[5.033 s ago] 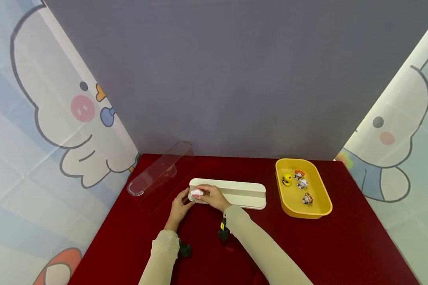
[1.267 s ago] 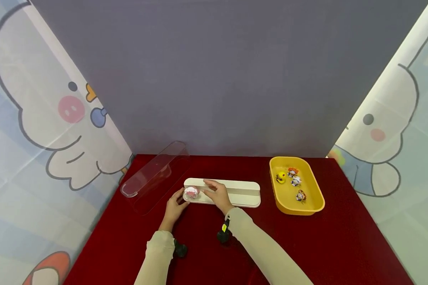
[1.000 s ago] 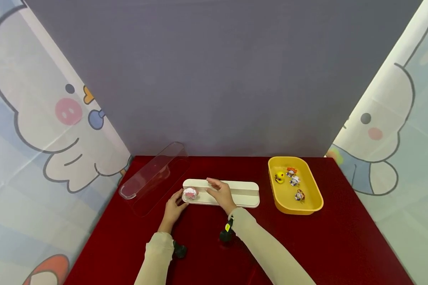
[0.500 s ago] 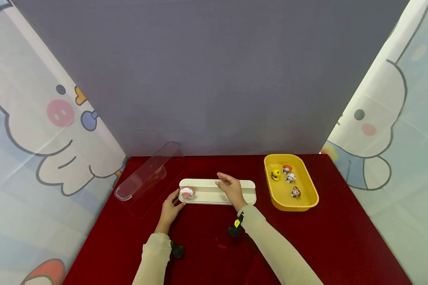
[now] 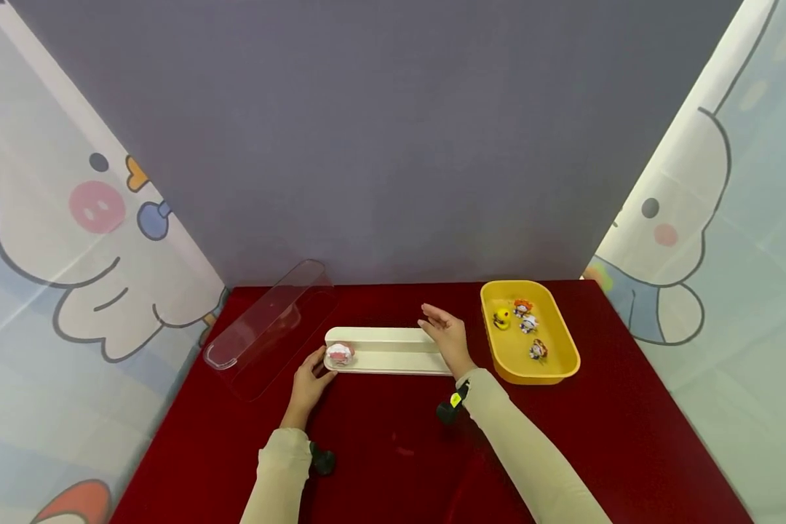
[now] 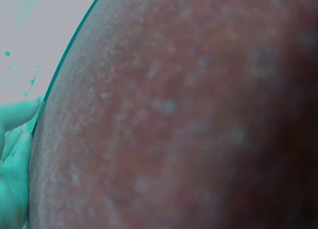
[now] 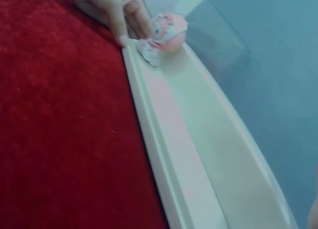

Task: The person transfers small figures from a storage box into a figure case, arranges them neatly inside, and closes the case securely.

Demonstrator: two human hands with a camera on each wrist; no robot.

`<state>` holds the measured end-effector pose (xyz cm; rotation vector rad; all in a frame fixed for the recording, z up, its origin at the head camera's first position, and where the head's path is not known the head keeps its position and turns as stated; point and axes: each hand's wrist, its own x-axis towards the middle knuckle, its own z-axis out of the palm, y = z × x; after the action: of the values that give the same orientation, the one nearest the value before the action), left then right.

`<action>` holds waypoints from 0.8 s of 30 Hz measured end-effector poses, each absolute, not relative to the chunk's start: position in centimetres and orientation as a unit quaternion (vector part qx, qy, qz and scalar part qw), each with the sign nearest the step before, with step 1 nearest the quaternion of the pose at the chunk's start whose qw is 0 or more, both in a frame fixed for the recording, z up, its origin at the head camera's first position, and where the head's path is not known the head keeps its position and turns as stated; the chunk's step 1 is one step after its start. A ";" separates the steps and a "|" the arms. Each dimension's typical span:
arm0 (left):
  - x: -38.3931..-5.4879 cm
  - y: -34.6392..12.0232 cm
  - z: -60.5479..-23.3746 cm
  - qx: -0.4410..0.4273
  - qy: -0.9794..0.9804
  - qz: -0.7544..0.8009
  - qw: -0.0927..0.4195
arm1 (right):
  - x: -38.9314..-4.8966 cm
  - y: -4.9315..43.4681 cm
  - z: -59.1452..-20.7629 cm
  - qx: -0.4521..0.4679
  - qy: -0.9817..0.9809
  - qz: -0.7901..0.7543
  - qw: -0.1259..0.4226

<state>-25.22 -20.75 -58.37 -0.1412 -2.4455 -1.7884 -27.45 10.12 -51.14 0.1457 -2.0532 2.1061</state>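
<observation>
A long cream display base (image 5: 393, 362) with a raised back step lies on the red cloth. My left hand (image 5: 308, 386) holds its left end, thumb at the front corner and fingers round the end. Beside those fingers a small pink-and-white figurine (image 5: 340, 354) stands on the base; its round pink head (image 7: 174, 38) shows in the right wrist view. Above the base's right end is my right hand (image 5: 450, 338), fingers extended and apart, holding nothing. The left wrist view is mostly filled by a blurred surface, with part of a hand (image 6: 14, 184) at its left edge.
A yellow bin (image 5: 514, 364) with several small figurines, among them a yellow one (image 5: 501, 318), stands right of the right hand. At the back left lies a clear plastic cover (image 5: 265, 320). A grey panel (image 5: 393, 145) rises behind the table.
My right hand has let go of the pink-and-white figurine and moved right along the base, towards the yellow bin. My left hand stays at the base's left end. The head view has shifted slightly right.
</observation>
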 end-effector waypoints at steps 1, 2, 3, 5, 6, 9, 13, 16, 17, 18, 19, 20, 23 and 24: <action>-25.2 -20.7 -58.3 -0.051 -0.806 -0.588 0.056 | -27.6 10.4 -51.1 0.047 -0.695 0.710 0.107; -25.2 -20.7 -58.2 -0.053 -0.805 -0.589 0.057 | -27.7 10.7 -51.1 0.046 -0.696 0.708 0.115; -25.2 -20.7 -58.1 -0.056 -0.804 -0.589 0.058 | -27.7 11.1 -51.0 0.045 -0.694 0.708 0.122; -25.2 -20.7 -58.0 -0.060 -0.804 -0.588 0.061 | -27.9 11.7 -50.8 0.037 -0.695 0.707 0.127; -25.2 -20.7 -58.0 -0.063 -0.805 -0.586 0.063 | -28.0 12.1 -50.7 0.034 -0.695 0.707 0.128; -25.3 -20.9 -58.0 -0.060 -0.806 -0.586 0.061 | -28.2 13.1 -50.2 0.016 -0.695 0.708 0.128; -25.4 -21.1 -58.1 -0.053 -0.804 -0.590 0.050 | -28.7 14.4 -49.9 0.006 -0.680 0.719 0.144; -25.4 -21.1 -58.0 -0.053 -0.802 -0.593 0.047 | -29.0 15.3 -49.8 0.000 -0.666 0.730 0.156; -25.4 -21.1 -58.0 -0.054 -0.803 -0.591 0.047 | -29.1 15.7 -49.8 -0.003 -0.666 0.729 0.158; -25.4 -21.1 -58.0 -0.053 -0.803 -0.591 0.047 | -29.1 16.0 -49.9 -0.009 -0.668 0.728 0.158; -25.4 -21.0 -58.0 -0.053 -0.804 -0.590 0.047 | -29.1 16.4 -49.9 -0.015 -0.668 0.727 0.157; -25.4 -21.0 -58.0 -0.052 -0.806 -0.588 0.046 | -29.1 16.7 -50.0 -0.023 -0.668 0.727 0.157; -25.4 -20.9 -58.1 -0.048 -0.805 -0.589 0.044 | -29.1 17.7 -50.3 -0.047 -0.669 0.725 0.156; -25.4 -20.9 -58.2 -0.048 -0.805 -0.590 0.043 | -29.1 18.1 -50.4 -0.057 -0.666 0.727 0.156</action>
<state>-25.42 -20.94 -58.18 -0.1468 -2.4602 -1.8054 -29.07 18.08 -50.45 -0.1618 -1.9064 2.0819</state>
